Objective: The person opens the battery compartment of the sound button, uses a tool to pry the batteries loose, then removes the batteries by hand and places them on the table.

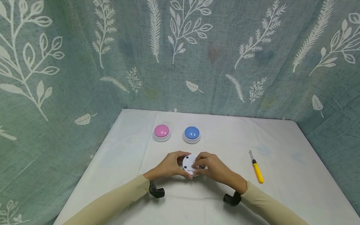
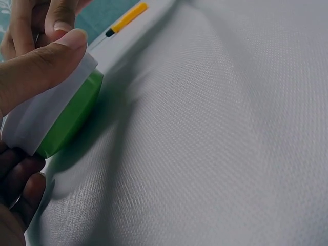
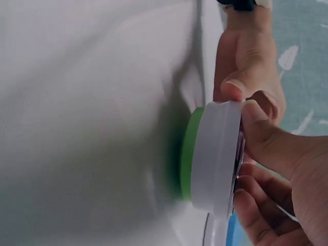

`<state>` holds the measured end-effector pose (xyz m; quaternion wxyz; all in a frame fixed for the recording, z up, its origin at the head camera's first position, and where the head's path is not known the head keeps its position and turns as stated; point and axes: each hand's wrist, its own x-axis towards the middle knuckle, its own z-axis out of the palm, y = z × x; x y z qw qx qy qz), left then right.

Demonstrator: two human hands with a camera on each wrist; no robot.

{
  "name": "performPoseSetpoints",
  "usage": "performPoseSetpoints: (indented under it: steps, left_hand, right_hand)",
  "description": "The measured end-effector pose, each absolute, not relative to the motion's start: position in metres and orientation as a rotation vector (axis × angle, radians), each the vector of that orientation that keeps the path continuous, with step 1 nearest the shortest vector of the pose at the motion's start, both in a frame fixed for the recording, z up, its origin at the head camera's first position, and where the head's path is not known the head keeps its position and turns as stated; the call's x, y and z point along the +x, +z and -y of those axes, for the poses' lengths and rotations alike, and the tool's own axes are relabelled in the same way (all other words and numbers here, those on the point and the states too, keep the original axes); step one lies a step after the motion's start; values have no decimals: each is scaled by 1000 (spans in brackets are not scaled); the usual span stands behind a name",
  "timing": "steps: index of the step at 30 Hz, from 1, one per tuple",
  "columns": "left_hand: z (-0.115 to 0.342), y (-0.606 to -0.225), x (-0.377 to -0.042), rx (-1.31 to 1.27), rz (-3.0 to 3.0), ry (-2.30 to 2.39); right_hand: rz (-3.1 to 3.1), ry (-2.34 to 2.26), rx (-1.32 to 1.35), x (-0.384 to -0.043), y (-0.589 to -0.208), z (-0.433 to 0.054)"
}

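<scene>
A round push button with a green dome (image 2: 74, 115) and white body (image 3: 218, 154) is held upside down, dome toward the tablecloth. Its white underside (image 1: 189, 162), with small holes, dark feet and a panel outline, faces up in the head view. My left hand (image 1: 170, 165) grips the rim from the left, thumb at the near edge. From the right, my right hand (image 1: 215, 167) curls its thumb and fingers onto the underside. In the right wrist view a dark gap shows near those fingers; what lies there is mostly hidden.
Behind the hands stand a pink push button (image 1: 161, 131) and a blue push button (image 1: 192, 133), domes up. A screwdriver (image 1: 257, 170) with a yellow handle lies to the right. Patterned curtain (image 1: 213, 56) surrounds the white-covered table (image 1: 295, 175) at the back and sides.
</scene>
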<state>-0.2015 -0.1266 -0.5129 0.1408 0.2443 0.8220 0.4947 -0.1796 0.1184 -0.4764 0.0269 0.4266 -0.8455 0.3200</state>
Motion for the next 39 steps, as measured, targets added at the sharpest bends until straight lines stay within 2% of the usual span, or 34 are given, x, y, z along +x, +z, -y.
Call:
performPoseSetpoints:
  steps: [5,15,39]
  left_hand:
    - [126,-512,-201,706,-2379,1428]
    - [129,-509,-199,687,-2384,1398]
    - [131,-514,-199,673,-2409,1397]
  right_hand:
    - [2648,1104,1246,-182,-477,-120]
    - [2512,1019,1280,-174,-484,-118]
    - [2354,1091,1149,-164,-492,-114]
